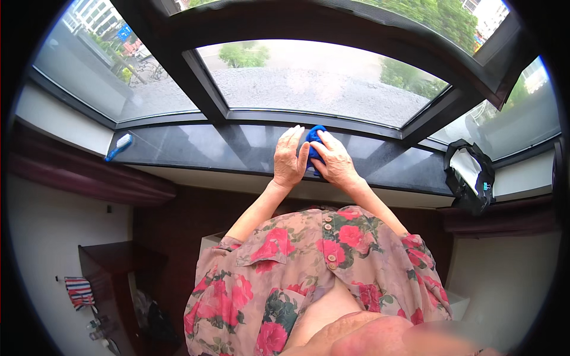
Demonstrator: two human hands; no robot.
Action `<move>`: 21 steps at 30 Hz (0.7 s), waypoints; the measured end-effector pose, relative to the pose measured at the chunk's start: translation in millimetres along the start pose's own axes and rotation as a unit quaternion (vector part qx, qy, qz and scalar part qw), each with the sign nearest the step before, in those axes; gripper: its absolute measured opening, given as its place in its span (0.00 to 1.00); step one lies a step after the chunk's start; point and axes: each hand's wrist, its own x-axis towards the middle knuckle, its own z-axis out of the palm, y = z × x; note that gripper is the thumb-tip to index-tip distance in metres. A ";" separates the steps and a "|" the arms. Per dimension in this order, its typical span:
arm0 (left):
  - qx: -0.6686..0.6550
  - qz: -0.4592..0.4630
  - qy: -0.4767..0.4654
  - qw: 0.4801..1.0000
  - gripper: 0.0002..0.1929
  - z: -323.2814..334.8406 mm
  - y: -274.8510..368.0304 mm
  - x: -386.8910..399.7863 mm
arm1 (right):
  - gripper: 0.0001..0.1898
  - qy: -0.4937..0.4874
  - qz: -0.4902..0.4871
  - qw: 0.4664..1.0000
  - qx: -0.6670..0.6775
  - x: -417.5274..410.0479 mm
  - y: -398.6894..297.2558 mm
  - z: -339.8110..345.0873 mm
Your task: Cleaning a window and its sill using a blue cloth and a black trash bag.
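Observation:
A crumpled blue cloth (313, 154) lies on the dark, glossy stone windowsill (187, 147), near the middle. My right hand (337, 161) grips it from the right, fingers bent over the fabric and pressing it to the sill. Just left of the cloth is my left hand (288, 159), holding nothing, with its fingers stretched towards the window and its thumb out beside the cloth. Whether that thumb touches the fabric, I cannot tell. Part of the cloth is hidden under the right fingers.
A blue-handled scrub brush (119, 146) rests at the sill's left end. At its right end, a black plastic bag (478, 202) with white paper (466, 167) hangs over the front edge. Dark window frames (311, 117) border the sill. Purple curtains (89, 175) flank it below.

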 end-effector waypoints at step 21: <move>0.157 0.005 -0.011 0.988 0.23 9.6 13.1 1.4 | 0.31 -0.038 -0.015 0.999 -0.020 -74.9 87.9 -91.6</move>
